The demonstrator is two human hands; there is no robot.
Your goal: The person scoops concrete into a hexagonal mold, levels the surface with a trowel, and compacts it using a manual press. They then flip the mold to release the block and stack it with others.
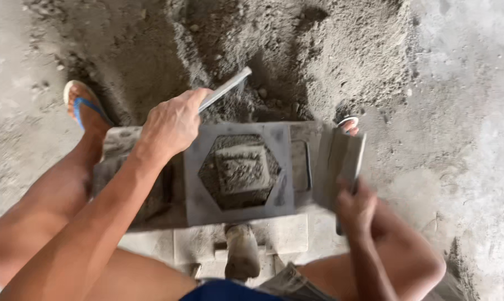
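A grey metal block mould (207, 189) sits between my legs, its hexagonal opening (239, 171) packed with damp grey cement mix. My left hand (171, 125) is shut on a flat metal bar (225, 89) that points up and to the right over the mould's far left corner. My right hand (355, 209) grips the lower edge of a grey metal plate (338, 164), tilted up at the mould's right end.
A large heap of grey sand-cement mix (296, 50) lies beyond the mould. My left foot in a blue-strapped sandal (84, 106) rests on the ground at left. A concrete slab (285, 234) and a mud-caked handle (242, 251) lie below the mould.
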